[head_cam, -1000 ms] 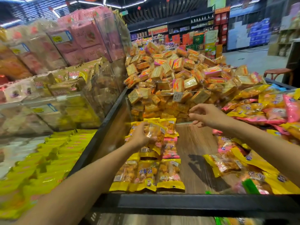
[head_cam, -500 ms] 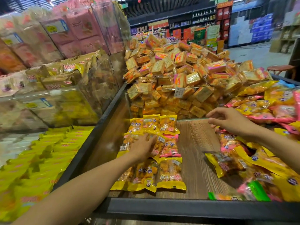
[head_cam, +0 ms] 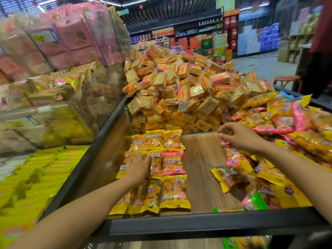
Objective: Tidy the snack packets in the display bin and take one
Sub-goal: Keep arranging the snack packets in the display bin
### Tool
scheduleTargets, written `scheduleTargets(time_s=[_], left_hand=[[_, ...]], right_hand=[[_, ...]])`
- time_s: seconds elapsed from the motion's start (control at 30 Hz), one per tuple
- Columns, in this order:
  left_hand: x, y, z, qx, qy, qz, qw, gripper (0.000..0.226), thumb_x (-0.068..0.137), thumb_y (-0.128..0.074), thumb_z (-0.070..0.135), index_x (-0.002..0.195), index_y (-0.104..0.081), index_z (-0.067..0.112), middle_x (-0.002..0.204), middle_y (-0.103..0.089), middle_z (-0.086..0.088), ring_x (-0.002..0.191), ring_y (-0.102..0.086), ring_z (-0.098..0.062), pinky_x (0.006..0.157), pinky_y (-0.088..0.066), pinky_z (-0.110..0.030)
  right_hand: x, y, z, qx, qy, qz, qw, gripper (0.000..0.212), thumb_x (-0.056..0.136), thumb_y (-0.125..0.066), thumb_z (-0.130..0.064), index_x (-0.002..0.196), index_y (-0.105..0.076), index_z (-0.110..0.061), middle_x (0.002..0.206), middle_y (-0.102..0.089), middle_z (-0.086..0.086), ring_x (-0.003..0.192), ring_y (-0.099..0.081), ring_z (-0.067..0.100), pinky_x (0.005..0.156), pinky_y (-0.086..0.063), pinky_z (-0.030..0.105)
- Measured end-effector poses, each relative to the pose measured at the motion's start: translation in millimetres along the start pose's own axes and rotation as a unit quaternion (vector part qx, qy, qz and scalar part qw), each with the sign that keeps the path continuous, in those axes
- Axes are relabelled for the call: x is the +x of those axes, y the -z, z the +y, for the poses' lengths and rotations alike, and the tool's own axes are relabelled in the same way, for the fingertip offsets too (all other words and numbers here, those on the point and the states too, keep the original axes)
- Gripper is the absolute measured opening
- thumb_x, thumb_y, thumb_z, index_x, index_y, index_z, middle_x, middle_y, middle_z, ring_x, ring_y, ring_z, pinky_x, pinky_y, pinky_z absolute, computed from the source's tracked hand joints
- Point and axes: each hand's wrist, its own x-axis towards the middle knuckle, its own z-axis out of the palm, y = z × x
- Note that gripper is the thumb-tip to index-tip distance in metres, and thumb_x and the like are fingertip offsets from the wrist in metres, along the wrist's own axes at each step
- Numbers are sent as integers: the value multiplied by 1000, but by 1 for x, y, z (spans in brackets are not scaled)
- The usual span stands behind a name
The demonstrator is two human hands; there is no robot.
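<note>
The left hand [head_cam: 138,168] lies flat, fingers straight, pressing on a yellow packet [head_cam: 154,163] in the middle row of the neat block at the bin's left side. The right hand [head_cam: 237,136] hovers near the bin's back edge, fingers loosely curled and holding nothing, just above the loose heap [head_cam: 269,169] on the right.

Judging by how things lie, tidying is partly done. The left block stands in three rows: three yellow packets at the back [head_cam: 156,139], two yellow and one pink packet [head_cam: 172,162] in the middle, and three yellow ones along the front edge [head_cam: 161,194], though the leftmost there is partly hidden by the forearm. That makes nine in order, as far as can be seen. The bare wood floor [head_cam: 201,168] of the bin separates them from the heap, which remains jumbled: yellow and pink packets overlap, one yellow packet [head_cam: 228,177] lies askew at its left fringe, and a green one [head_cam: 256,201] sits near the front right corner. The heap's count cannot be told. No packet has been taken yet; that step and most of the right side are left.
</note>
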Motion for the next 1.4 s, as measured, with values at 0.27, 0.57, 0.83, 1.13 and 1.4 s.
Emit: scheduleTargets(time_s=[0.27, 0.57, 0.83, 1.13, 1.4], left_hand=[[0, 19, 7, 0, 1, 1, 1000, 80, 84, -61, 53, 144, -24, 17, 149, -27, -15, 138, -27, -31, 109, -29, -42], [29, 50, 166, -163, -222, -37, 961, 52, 95, -51, 40, 129, -45, 2, 131, -50, -18, 118, -49, -32, 98, -42, -41], [27, 33, 229, -232, -237, -166, 929, 41, 95, -56, 30, 115, -56, -5, 112, -60, -22, 104, -56, -33, 77, -39, -33], [22, 45, 221, -433, -114, -298, 843, 42, 74, -78, 5, 113, -61, 4, 118, -64, -16, 114, -59, -31, 94, -50, -37], [7, 67, 168, -420, -25, -269, 866, 60, 69, -85, 20, 118, -55, 2, 115, -62, -11, 96, -62, -22, 71, -57, -33]], right_hand=[[9, 29, 17, -161, 27, -8, 987, 22, 92, -60, -18, 110, -62, -5, 99, -64, 8, 84, -53, 15, 63, -37, 25], [-14, 41, 53, -291, 96, -66, 950, 29, 94, -54, -37, 118, -55, -21, 117, -59, -1, 106, -55, 17, 87, -47, 38], [-14, 46, 56, -297, 125, -51, 945, 32, 94, -54, -36, 122, -53, -22, 119, -55, -2, 110, -54, 18, 89, -46, 36], [-21, 41, 46, -312, 132, -57, 939, 30, 96, -51, -34, 123, -50, -21, 122, -52, -2, 113, -51, 19, 86, -47, 35], [-29, 36, 36, -296, 120, -46, 947, 37, 98, -44, -41, 129, -46, -21, 128, -51, -3, 115, -51, 17, 82, -45, 29]])
